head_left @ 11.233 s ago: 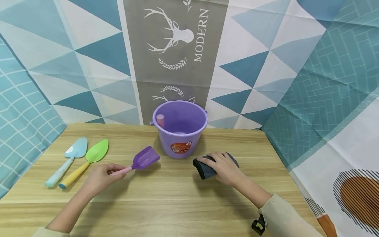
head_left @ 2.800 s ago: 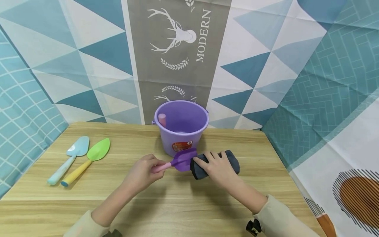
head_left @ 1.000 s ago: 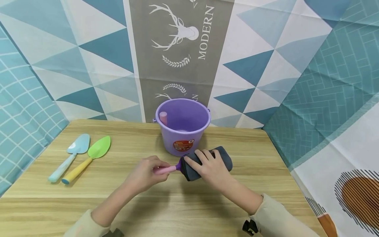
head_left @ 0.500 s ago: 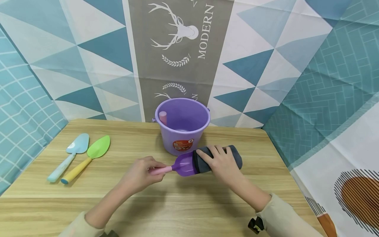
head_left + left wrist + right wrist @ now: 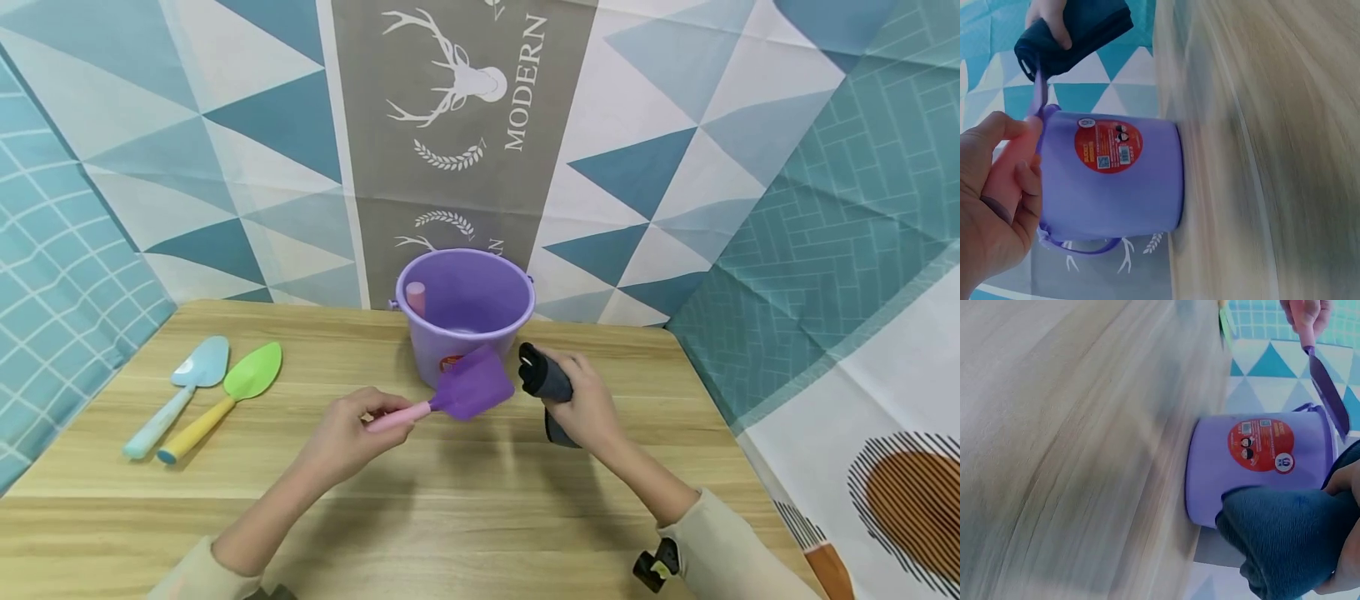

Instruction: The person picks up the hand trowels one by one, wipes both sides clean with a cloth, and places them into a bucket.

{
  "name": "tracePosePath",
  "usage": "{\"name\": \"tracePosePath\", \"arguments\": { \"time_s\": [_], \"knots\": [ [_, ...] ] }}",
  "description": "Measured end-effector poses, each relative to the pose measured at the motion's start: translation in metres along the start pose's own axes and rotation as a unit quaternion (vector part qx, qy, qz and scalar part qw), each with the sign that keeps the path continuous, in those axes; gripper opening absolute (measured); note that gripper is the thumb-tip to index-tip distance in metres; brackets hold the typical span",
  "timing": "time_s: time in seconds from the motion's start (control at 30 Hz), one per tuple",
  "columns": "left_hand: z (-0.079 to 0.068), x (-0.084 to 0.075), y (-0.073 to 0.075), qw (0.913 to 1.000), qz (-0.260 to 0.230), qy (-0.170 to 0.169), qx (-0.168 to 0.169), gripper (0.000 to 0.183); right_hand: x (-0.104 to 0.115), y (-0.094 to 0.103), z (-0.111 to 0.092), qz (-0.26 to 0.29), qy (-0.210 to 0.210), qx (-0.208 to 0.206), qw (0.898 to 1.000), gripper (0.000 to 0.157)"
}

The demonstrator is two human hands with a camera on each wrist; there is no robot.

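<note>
My left hand (image 5: 352,433) grips the pink handle of a toy shovel (image 5: 474,385); its purple blade is bare and raised before the bucket. A folded dark grey cloth (image 5: 551,383) is held in my right hand (image 5: 590,404), just right of the blade and apart from it in the head view. In the right wrist view the cloth (image 5: 1285,534) hangs in a thick fold, with the shovel (image 5: 1330,394) above it. The left wrist view shows my thumb and fingers around the handle (image 5: 1013,162), the blade edge-on.
A purple bucket (image 5: 442,346) stands at the back of the wooden table (image 5: 465,533), a pink handle end (image 5: 416,298) showing inside. At left lie a light blue trowel (image 5: 201,363) and a green trowel (image 5: 253,372) with a yellow handle. Patterned sheets hang behind and beside.
The cloth first covered the shovel blade, then slid right along it, and is now off it. The blade has risen and tilted. Much earlier, shovel and cloth were farther apart.
</note>
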State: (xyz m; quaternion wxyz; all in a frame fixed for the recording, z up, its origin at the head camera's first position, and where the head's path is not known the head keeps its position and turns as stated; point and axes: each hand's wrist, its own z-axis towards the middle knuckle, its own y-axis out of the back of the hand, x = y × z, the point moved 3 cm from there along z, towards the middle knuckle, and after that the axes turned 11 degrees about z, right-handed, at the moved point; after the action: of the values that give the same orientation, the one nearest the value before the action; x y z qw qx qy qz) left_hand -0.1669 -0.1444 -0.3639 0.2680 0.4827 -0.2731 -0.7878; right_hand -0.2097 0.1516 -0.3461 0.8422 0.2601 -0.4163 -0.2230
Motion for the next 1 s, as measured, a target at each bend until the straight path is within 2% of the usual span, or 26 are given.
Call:
{"name": "tracePosePath", "arguments": {
  "time_s": [0.13, 0.27, 0.4, 0.53, 0.67, 0.8, 0.9, 1.0],
  "knots": [
    [0.000, -0.001, -0.005, 0.9985, -0.047, 0.024, -0.013, 0.019, 0.004, -0.002, 0.001, 0.061, -0.024, -0.008, 0.998, 0.059],
    [0.002, -0.007, -0.011, 0.9939, -0.097, 0.051, -0.016, 0.019, 0.013, -0.005, 0.001, 0.101, -0.028, -0.030, 0.994, 0.058],
    [0.003, -0.013, -0.017, 0.9869, -0.141, 0.077, -0.012, 0.020, 0.022, -0.007, 0.002, 0.119, -0.017, -0.060, 0.991, 0.056],
    [0.003, -0.018, -0.021, 0.9803, -0.181, 0.079, -0.009, 0.020, 0.027, -0.011, 0.000, 0.136, 0.012, -0.080, 0.987, 0.056],
    [0.003, -0.023, -0.025, 0.9762, -0.202, 0.077, -0.013, 0.018, 0.033, -0.020, -0.004, 0.126, 0.043, -0.068, 0.989, 0.055],
    [0.003, -0.027, -0.025, 0.9737, -0.214, 0.077, -0.018, 0.019, 0.039, -0.027, -0.011, 0.092, 0.060, -0.031, 0.993, 0.056],
    [0.002, -0.028, -0.023, 0.9729, -0.217, 0.075, -0.028, 0.020, 0.042, -0.030, -0.014, 0.086, 0.069, -0.007, 0.994, 0.058],
    [0.002, -0.027, -0.021, 0.9720, -0.219, 0.078, -0.033, 0.020, 0.042, -0.027, -0.013, 0.103, 0.074, -0.017, 0.992, 0.059]
  ]
}}
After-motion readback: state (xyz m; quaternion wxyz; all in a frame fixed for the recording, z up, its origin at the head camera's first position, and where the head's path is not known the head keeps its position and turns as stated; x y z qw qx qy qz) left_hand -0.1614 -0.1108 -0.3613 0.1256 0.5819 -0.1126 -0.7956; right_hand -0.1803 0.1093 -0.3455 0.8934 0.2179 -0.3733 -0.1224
